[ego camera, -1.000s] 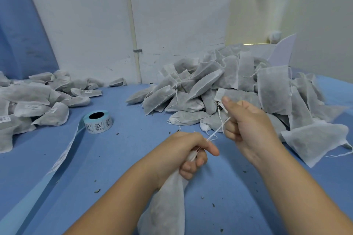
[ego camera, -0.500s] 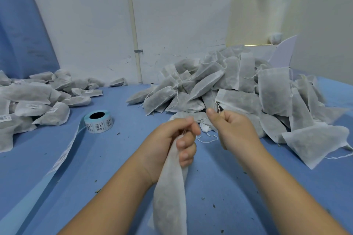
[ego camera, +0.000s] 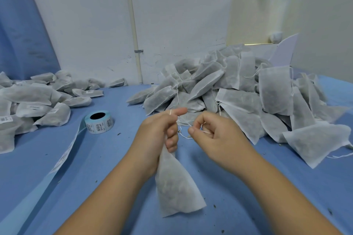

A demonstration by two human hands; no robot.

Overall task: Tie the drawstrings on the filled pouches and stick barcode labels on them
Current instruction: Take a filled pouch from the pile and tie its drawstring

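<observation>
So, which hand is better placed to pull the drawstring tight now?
Probably the right hand. It pinches the drawstring and holds nothing else, while the left hand grips the neck of the pouch, with string looped over its forefinger.

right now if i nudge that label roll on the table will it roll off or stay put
The label roll lies flat on its end, core hole up, so it would probably slide, not roll. Its unwound strip trails across the blue table, so it would likely drag behind.
</observation>
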